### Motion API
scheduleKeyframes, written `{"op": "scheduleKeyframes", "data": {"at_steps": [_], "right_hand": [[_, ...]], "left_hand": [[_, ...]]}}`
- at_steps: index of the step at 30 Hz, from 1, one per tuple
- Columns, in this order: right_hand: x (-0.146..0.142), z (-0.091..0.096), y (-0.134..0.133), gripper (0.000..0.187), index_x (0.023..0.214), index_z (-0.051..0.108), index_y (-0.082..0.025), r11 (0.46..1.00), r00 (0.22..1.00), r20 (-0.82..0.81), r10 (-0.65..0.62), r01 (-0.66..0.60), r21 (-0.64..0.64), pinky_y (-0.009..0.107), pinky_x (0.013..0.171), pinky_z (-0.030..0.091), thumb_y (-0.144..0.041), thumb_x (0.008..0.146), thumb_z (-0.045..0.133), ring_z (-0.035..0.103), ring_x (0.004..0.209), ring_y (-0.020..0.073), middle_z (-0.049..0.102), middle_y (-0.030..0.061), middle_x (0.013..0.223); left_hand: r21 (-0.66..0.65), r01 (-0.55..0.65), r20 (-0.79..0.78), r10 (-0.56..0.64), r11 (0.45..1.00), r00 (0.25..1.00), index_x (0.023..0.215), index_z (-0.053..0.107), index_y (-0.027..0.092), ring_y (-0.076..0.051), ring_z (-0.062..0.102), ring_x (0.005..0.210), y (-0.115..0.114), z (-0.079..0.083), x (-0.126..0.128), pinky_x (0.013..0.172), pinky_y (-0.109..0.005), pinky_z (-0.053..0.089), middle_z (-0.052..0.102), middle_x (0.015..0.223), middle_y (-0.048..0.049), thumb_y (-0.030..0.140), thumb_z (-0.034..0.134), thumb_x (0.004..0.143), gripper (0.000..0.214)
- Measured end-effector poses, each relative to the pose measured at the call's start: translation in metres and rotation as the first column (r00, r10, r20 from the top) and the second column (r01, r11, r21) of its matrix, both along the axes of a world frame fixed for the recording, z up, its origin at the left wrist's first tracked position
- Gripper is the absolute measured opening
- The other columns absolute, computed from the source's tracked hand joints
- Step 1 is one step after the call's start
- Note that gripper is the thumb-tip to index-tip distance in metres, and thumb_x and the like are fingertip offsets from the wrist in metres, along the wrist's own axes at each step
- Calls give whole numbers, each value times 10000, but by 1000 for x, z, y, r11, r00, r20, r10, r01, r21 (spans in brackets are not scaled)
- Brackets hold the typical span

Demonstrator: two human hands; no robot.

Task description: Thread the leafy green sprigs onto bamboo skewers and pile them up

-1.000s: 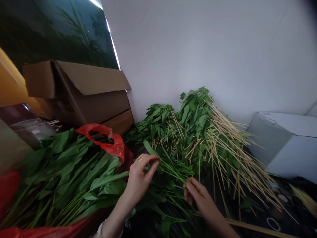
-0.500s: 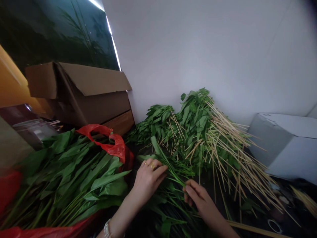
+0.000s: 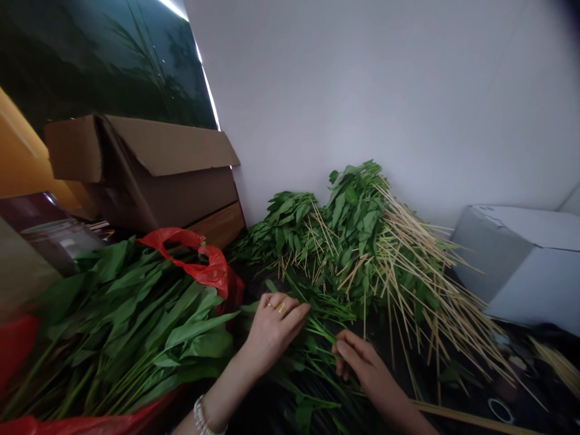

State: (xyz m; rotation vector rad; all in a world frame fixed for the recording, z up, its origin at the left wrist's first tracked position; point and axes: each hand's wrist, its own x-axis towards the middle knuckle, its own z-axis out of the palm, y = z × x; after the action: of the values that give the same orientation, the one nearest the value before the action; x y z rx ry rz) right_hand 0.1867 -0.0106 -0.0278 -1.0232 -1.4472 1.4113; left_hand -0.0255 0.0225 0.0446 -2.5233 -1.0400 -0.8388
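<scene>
My right hand (image 3: 362, 365) is closed in a pinch on the lower end of a green leafy vegetable stem (image 3: 324, 331), which looks like water spinach. On the stem's other side, my left hand (image 3: 277, 329), with a ring and a beaded bracelet, has its fingers curled together over the greens; its fingertips are partly hidden, but they appear to grip the same stem. Beneath both hands lie loose greens (image 3: 312, 356) on a dark surface. Close to my left forearm, a red plastic bag (image 3: 217, 272) holds many long leafy stems (image 3: 149, 332).
Skewered greens (image 3: 357, 205) are heaped against the wall, their bamboo sticks (image 3: 426, 260) pointing right. An open cardboard box (image 3: 176, 187) stands back left, a white box (image 3: 530, 260) at right. More sticks (image 3: 462, 417) lie front right, near a roll-like ring (image 3: 501, 409).
The leaf that stood up beyond my left hand has dropped down and away among the greens. Both hands have stayed almost in place.
</scene>
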Motion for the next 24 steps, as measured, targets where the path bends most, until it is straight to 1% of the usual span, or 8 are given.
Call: {"op": "scheduleKeyframes", "data": {"at_steps": [3,8,10,13,15,17,21,24], "right_hand": [[0,1,-1,390,767,532,-206,1000,1000,9,-10,9,12,261,564,376,-566,895,454,498,582,135,526,-34,607],[0,5,-1,366,768,510,-208,999,998,64,-3,1,33,255,580,373,-542,905,451,482,579,121,527,-37,630],[0,6,-2,356,770,510,-206,999,997,78,-1,-1,35,250,578,369,-531,905,457,477,582,118,529,-37,637],[-1,8,-3,360,772,524,-201,999,997,72,16,-18,32,250,584,371,-530,904,460,481,592,122,532,-34,635],[-2,8,-3,373,764,533,-200,999,998,52,29,-30,19,252,587,376,-542,898,468,487,592,125,529,-34,622],[-2,7,-3,391,756,538,-198,999,999,19,38,-38,-3,252,580,377,-563,884,479,490,581,126,526,-36,606],[-3,3,-1,413,751,538,-197,997,997,-65,47,-50,-55,246,546,364,-595,854,501,475,530,119,506,-50,558],[-3,1,-1,402,732,530,-198,996,996,-84,42,-48,-69,241,535,349,-579,857,505,450,504,109,488,-60,531]], "left_hand": [[48,38,16,-39,998,999,1135,612,251,-173,519,868,-3,0,-2,821,-357,327,677,894,-16,190,507,956,216],[112,73,67,-81,991,994,1074,625,218,-159,533,853,-9,-7,-5,833,-361,329,688,873,-6,159,455,976,205],[159,60,105,-77,985,991,1036,640,222,-157,540,866,-9,-12,-5,830,-356,334,688,873,0,161,485,964,181],[215,50,135,-81,975,988,1040,645,221,-157,554,905,-6,-16,-5,857,-362,335,703,922,-1,153,543,936,161],[211,49,112,-74,976,991,1069,638,220,-159,561,948,-5,-15,-5,893,-375,329,711,974,-8,158,541,941,172],[202,41,77,-57,978,995,1066,639,226,-156,569,954,-4,-12,-5,919,-384,323,715,975,-8,174,534,948,166],[184,44,19,-48,982,999,1017,645,230,-145,588,904,-3,-5,-3,943,-387,310,709,868,14,171,569,924,134],[146,61,8,-63,987,998,961,639,214,-148,594,902,-1,-7,1,949,-396,299,700,823,25,157,600,891,98]]}}
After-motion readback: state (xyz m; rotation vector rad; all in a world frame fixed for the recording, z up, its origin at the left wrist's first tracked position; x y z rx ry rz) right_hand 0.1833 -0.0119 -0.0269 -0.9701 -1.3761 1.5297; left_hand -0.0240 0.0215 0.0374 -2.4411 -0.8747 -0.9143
